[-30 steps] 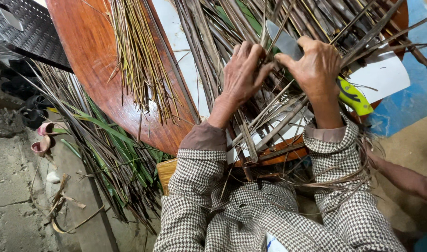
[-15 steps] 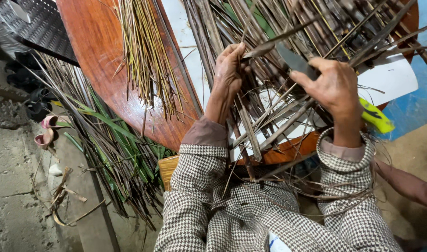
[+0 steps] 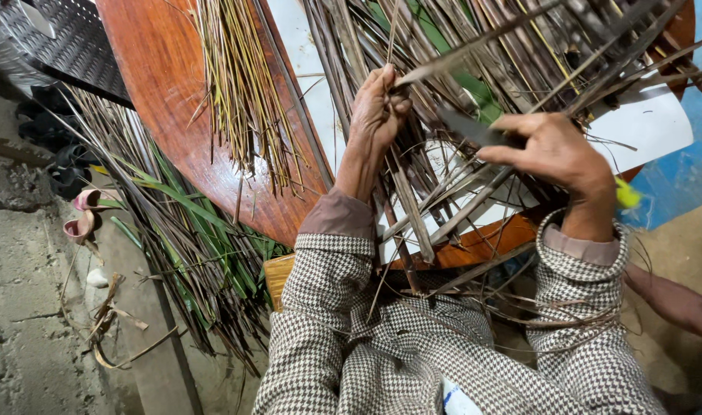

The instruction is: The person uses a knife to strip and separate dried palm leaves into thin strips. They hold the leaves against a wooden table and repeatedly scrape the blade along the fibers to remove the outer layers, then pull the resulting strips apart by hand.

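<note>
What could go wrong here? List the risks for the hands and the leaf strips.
1. The right hand holds a knife blade pointing toward the left hand, which pinches a leaf strip; a slip could likely cut the fingers.
2. Stiff dry strips cross over both wrists, so the blade may snag or a strip may scratch the skin.
3. The thin stick bundle lies close to the round table's edge and might slide off.

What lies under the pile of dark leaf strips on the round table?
Under the leaf strips, a white sheet shows on the wooden table. Most of the sheet is covered by strips and hands.
</note>
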